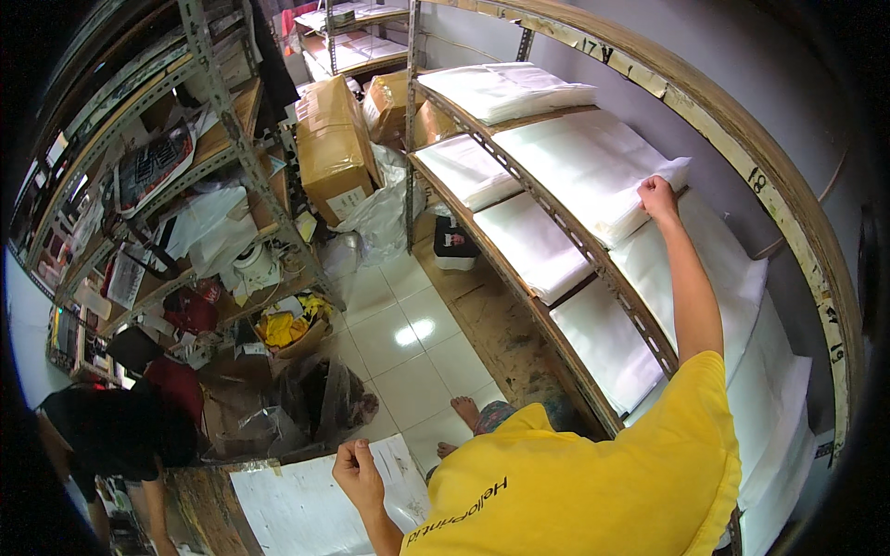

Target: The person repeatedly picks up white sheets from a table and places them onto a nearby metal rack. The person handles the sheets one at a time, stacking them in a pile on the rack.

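My right arm reaches out to the metal shelf rack, and my right hand is closed at the near corner of a stack of white sheets. Its fingers seem to pinch the raised corner of the upper sheet. Lower down, my left hand is curled into a loose fist with the thumb on top, and nothing shows in it. Beneath it lies a white board or sheet on a worn wooden table; the hand appears to hover above it.
More white stacks fill the shelves, edged by a slotted metal rail. Cardboard boxes and clear plastic stand behind. A cluttered rack rises at left. Another person in black bends over at lower left. A black-and-white container sits beneath the shelves.
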Action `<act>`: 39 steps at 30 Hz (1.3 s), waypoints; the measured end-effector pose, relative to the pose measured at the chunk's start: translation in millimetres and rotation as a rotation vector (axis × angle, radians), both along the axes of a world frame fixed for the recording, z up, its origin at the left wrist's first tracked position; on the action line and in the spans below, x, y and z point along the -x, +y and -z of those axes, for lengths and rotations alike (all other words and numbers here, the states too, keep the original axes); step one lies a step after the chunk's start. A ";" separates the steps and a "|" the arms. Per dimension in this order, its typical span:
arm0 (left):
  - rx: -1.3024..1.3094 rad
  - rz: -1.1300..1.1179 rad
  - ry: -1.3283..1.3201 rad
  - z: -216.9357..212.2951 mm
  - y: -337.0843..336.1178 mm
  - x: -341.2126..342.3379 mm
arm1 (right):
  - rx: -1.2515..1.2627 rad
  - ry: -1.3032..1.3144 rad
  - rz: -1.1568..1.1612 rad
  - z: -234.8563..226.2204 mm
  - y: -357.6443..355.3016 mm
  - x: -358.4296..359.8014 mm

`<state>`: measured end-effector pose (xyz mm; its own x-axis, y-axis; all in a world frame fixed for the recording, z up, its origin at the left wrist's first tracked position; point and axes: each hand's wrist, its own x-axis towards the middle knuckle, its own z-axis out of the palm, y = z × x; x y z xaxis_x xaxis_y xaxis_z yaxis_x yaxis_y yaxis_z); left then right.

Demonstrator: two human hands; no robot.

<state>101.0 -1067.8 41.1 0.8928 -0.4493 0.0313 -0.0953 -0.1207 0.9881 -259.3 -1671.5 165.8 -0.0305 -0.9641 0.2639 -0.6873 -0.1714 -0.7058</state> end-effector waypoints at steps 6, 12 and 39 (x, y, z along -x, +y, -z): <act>-0.116 -0.125 -0.017 -8.4 26.1 10.7 | 0.035 0.420 -0.088 21.4 -52.5 39.2; -0.180 -0.278 -0.157 -19.6 69.1 21.9 | 0.034 0.630 -0.093 19.6 -117.3 76.4; -1.457 -0.751 -0.282 76.0 427.3 45.7 | -0.317 -0.103 -1.431 72.0 331.9 -383.6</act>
